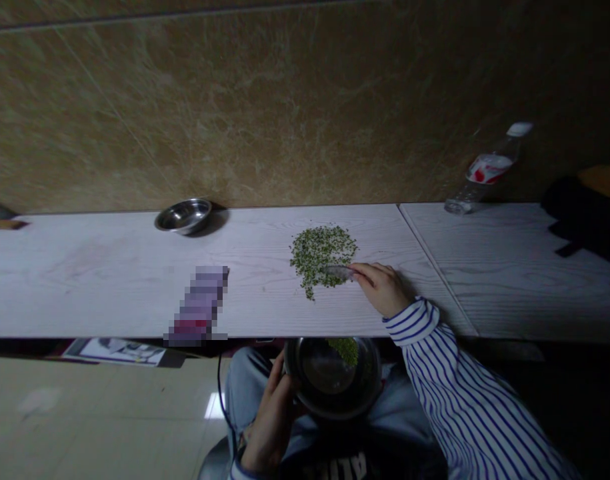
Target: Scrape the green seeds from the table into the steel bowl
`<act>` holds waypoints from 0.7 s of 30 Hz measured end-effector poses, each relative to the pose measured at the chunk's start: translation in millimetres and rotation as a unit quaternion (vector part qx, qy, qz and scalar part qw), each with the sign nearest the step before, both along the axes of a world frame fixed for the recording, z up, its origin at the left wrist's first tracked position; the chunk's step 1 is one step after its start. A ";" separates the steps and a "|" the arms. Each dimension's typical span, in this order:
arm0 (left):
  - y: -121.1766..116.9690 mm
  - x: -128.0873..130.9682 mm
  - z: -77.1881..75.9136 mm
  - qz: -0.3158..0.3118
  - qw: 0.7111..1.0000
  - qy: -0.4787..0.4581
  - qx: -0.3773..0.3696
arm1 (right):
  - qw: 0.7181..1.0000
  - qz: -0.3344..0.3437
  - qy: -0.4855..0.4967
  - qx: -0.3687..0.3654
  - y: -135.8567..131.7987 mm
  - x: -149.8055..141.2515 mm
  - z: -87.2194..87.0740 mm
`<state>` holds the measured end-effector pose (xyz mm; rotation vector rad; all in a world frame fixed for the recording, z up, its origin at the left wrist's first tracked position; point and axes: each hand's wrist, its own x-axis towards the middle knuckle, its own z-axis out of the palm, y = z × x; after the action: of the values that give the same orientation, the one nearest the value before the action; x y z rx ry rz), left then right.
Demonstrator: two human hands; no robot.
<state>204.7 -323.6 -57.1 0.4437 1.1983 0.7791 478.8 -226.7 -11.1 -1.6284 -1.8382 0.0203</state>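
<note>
A heap of small green beans (321,255) lies on the pale wooden table (109,273). My right hand (382,287), in a striped sleeve, is closed on a metal spoon (339,272) whose bowl rests at the heap's near right edge. My left hand (269,417) grips the left rim of a steel bowl (333,377) held on my lap below the table's front edge. Some green beans lie inside that bowl.
A second, empty steel bowl (183,215) stands at the back of the table by the brown wall. A blurred flat object (199,305) lies near the front edge. A plastic bottle (487,170) leans at the back right beside dark cloth (585,213). Papers (115,351) lie below the table.
</note>
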 end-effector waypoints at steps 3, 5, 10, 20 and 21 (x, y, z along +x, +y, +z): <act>0.2 1.1 3.0 -0.001 1.000 -0.002 -0.010 | 1.000 0.008 -0.008 0.005 -8.3 -2.2 0.9; 0.4 1.6 5.7 -0.007 1.000 -0.010 -0.011 | 1.000 0.013 -0.015 0.008 -14.2 -3.5 2.3; 0.6 1.5 8.6 -0.012 1.000 -0.016 -0.005 | 1.000 -0.002 -0.005 0.021 -24.1 0.9 5.8; -2.3 3.9 13.9 -0.019 1.000 0.017 0.000 | 0.995 -0.094 0.023 0.000 -19.2 28.4 0.8; -2.3 4.3 14.4 -0.017 1.000 0.020 0.001 | 0.995 -0.098 0.021 -0.001 -16.0 29.5 0.4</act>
<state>209.0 -325.9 -42.7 0.4818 1.2242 0.7456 508.3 -242.7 -10.7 -1.7889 -1.6400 -0.0282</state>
